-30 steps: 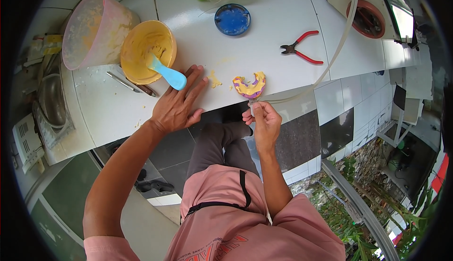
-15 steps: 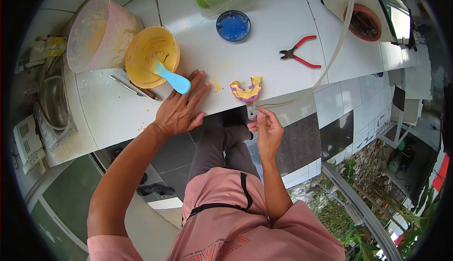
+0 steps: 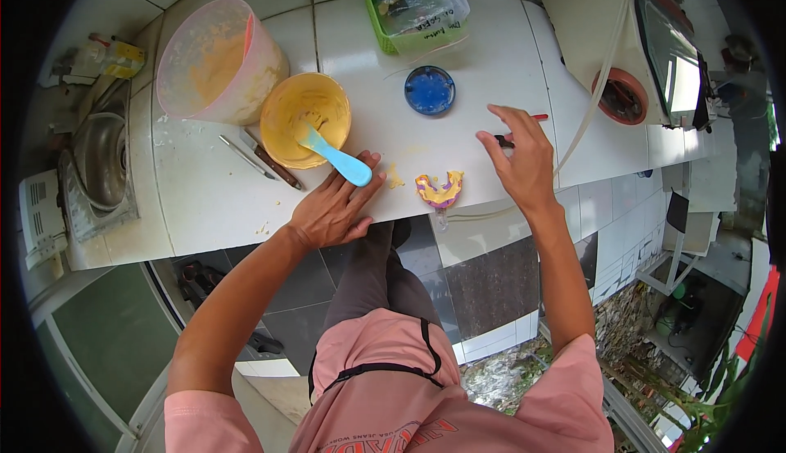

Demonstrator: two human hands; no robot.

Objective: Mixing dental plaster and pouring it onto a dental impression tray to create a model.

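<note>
My left hand (image 3: pixel 334 207) lies flat at the counter's front edge, fingers spread, their tips under or beside the blue spatula's (image 3: pixel 340 158) handle. That spatula leans in a yellow rubber mixing bowl (image 3: pixel 282 138), smeared inside with yellow paste. Right of this hand, a dental impression tray (image 3: pixel 440 194) filled with yellow and purple material rests with its clear handle over the edge. Farther right, my right hand (image 3: pixel 524 154) hovers, open and empty, thumb and fingers apart. It mostly covers the red-handled cutting pliers (image 3: pixel 540 117); only a handle end and some dark metal show.
Behind the bowl stands a translucent pink tub (image 3: pixel 196 68). Two slim tools (image 3: pixel 274 162), one brown-handled, lie left of the bowl. A blue round lid (image 3: pixel 429 90) and a green basket (image 3: pixel 385 31) sit farther back. A pale hose (image 3: pixel 602 84) hangs at the right, near a machine.
My right hand has left the tray's handle and moved up and right, over the pliers. The tray stays at the edge. My left hand remains on the counter; the view has shifted.
</note>
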